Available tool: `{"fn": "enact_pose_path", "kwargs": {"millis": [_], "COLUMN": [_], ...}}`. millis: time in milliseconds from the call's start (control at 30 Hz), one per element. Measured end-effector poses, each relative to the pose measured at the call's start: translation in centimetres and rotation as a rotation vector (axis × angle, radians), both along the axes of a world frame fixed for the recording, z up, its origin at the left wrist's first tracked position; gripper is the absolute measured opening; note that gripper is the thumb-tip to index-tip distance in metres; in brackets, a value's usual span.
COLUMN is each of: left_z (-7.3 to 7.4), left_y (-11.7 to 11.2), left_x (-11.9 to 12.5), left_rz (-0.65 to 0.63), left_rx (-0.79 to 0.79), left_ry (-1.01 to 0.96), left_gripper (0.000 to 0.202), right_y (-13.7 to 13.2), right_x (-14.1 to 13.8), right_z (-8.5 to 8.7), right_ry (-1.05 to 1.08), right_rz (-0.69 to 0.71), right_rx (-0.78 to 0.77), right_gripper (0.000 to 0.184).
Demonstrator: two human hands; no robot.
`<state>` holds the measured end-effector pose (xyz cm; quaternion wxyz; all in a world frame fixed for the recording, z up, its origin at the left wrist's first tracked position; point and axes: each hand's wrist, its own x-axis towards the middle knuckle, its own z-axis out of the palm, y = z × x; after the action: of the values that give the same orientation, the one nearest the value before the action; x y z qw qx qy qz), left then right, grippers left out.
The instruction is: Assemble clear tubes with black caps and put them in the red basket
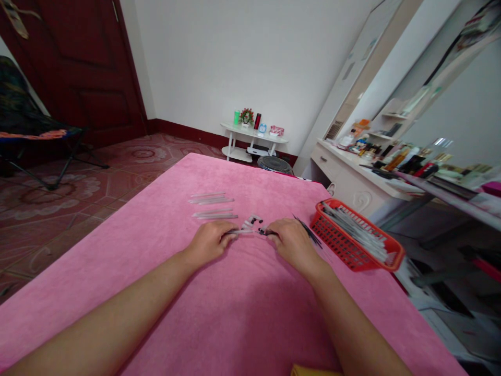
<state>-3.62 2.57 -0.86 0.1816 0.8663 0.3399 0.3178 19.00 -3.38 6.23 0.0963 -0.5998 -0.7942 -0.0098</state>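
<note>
My left hand [213, 241] is closed on a thin clear pen barrel [245, 231], its free end pointing right over the pink cloth. My right hand [291, 239] pinches a slim black piece [270, 233], whose kind is too small to tell. The ends of the two face each other with a small gap. Just beyond lie several small clear and black parts [254, 219], like pen caps. Several black thin sticks [313, 235], like pen refills, lie beside my right hand. Farther off to the left, several clear barrels [213, 214] rest in two groups.
A red plastic basket [332, 245] full of clear barrels stands at the table's right edge. Pink cloth [219, 324] covers the table, with a yellow item [313, 371] at its near edge. A dressing table [352, 172] with bottles stands right; a folding chair [39, 130] is left.
</note>
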Motion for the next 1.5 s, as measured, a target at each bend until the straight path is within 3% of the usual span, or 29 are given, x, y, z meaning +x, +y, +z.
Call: {"fn": "enact_pose_path", "kwargs": {"millis": [1500], "left_z": [-0.02], "left_y": [0.11], "left_x": [-0.09], "left_rz": [-0.034], "left_rx": [-0.024], "left_ry": [-0.018], "left_gripper": [0.018], "right_y": [0.19], "right_x": [0.00], "right_z": [-0.85], "right_ry": [0.014], "right_rz": [0.046], "right_rx": [0.000], "right_gripper": [0.017]}}
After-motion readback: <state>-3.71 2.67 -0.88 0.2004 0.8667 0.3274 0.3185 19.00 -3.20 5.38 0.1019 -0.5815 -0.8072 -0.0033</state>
